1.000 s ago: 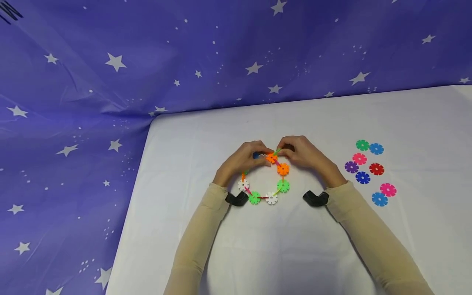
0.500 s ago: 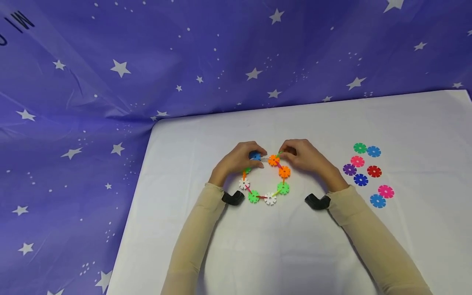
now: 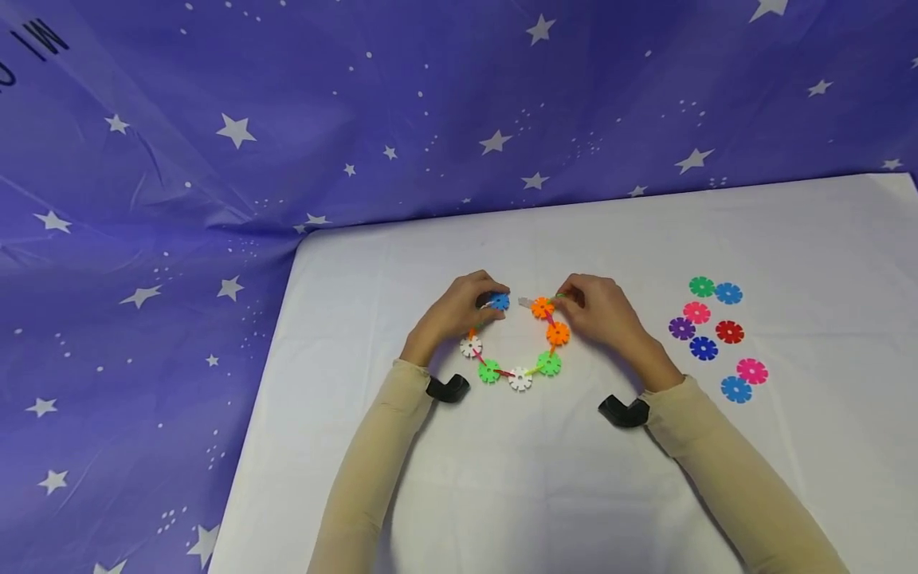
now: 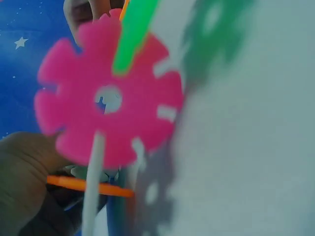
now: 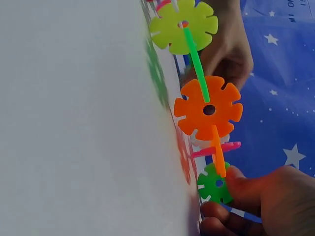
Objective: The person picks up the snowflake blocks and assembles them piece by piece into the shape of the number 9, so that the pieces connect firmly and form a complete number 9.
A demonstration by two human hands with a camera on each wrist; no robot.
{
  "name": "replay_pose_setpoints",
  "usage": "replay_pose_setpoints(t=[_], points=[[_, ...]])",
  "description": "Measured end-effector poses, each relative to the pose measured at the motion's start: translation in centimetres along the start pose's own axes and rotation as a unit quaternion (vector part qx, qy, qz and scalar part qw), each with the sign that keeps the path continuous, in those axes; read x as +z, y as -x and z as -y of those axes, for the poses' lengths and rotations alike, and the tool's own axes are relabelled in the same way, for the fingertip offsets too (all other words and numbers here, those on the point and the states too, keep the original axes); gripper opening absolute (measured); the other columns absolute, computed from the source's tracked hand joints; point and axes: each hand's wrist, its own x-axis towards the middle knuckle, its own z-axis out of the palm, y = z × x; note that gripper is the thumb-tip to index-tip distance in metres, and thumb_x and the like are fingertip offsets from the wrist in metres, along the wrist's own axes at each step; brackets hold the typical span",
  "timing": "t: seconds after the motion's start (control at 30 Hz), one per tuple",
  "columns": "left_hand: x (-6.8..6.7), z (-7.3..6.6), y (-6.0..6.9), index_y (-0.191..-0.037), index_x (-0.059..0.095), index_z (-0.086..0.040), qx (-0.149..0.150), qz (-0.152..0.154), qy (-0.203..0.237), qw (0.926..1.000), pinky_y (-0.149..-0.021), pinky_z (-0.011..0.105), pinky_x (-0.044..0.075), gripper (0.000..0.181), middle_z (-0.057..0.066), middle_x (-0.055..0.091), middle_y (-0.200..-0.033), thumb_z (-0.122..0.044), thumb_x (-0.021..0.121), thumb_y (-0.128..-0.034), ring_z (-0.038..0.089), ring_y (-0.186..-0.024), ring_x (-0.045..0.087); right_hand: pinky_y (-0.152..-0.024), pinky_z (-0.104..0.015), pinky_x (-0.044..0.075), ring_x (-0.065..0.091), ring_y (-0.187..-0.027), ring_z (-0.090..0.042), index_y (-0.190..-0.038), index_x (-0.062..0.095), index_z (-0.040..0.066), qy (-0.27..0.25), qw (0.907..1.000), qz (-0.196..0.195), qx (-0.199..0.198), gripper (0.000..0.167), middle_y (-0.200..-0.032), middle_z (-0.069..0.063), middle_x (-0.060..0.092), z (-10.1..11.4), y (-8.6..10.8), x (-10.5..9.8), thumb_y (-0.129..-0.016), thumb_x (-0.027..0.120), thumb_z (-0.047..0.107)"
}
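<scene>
Notched plastic discs are joined in a curved chain with a gap at its far side. At the gap's left end is a blue disc [image 3: 500, 301], pinched by my left hand [image 3: 462, 307]. A whitish disc [image 3: 525, 302] stands edge-on at the right end, joined to an orange disc [image 3: 543, 308]. My right hand [image 3: 598, 311] pinches a green disc [image 5: 211, 183] attached there, plainly seen in the right wrist view. In the left wrist view a pink disc [image 4: 108, 98] of the chain fills the foreground, partly covering the left hand [image 4: 24, 172]; its fingertips are hidden.
Several loose notched discs lie flat to the right, among them a red disc [image 3: 730, 332], a purple disc [image 3: 682, 328] and a pink disc [image 3: 752, 371]. A white cloth [image 3: 502, 478] covers the table. Behind hangs a purple star-patterned curtain [image 3: 430, 104].
The hands have moved apart, the right hand going right with its end of the chain. A gap has opened between the blue disc and the whitish disc.
</scene>
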Motion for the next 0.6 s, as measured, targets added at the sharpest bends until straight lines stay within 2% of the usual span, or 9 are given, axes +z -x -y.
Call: replay_pose_setpoints(t=[0.17, 0.33, 0.47, 0.6], points=[[0.0, 0.0, -1.0, -0.125, 0.068, -0.009, 0.014, 0.009, 0.019, 0.9997, -0.076, 0.025, 0.044, 0.042, 0.004, 0.062, -0.107, -0.020, 0.076, -0.0856, 0.014, -0.087, 0.052, -0.064, -0.033, 0.039, 0.050, -0.068, -0.021, -0.099, 0.069, 0.005, 0.010, 0.9998, 0.017, -0.004, 0.021, -0.078, -0.007, 0.059, 0.3, 0.2, 0.2, -0.090, 0.071, 0.024], [0.0, -0.2, -1.4, -0.126, 0.067, -0.009, 0.025, 0.021, 0.010, 0.9994, -0.075, 0.025, 0.043, 0.044, 0.006, 0.058, -0.108, -0.021, 0.076, -0.0851, 0.017, -0.085, 0.051, -0.072, -0.039, 0.043, 0.051, -0.085, -0.025, -0.108, 0.069, 0.010, 0.030, 0.9991, 0.014, -0.025, 0.034, -0.095, -0.009, 0.057, 1.3, 0.1, 0.6, -0.086, 0.073, 0.036], [0.0, -0.2, -1.4, -0.125, 0.068, -0.007, 0.032, 0.017, 0.003, 0.9993, -0.075, 0.025, 0.043, 0.044, 0.006, 0.059, -0.106, -0.021, 0.077, -0.0841, 0.016, -0.084, 0.051, -0.080, -0.044, 0.045, 0.053, -0.094, -0.027, -0.101, 0.071, 0.009, 0.046, 0.9980, 0.008, -0.044, 0.028, -0.097, -0.009, 0.060, 2.0, -0.2, 1.2, -0.087, 0.072, 0.033], [0.1, -0.2, -1.5, -0.123, 0.068, -0.006, 0.045, 0.012, 0.008, 0.9989, -0.073, 0.023, 0.043, 0.044, 0.005, 0.060, -0.104, -0.022, 0.078, -0.0829, 0.015, -0.082, 0.052, -0.077, -0.042, 0.046, 0.053, -0.089, -0.026, -0.096, 0.072, 0.008, 0.056, 0.9970, -0.002, -0.053, 0.019, -0.090, -0.008, 0.062, 2.3, -0.4, 1.7, -0.088, 0.071, 0.024]])
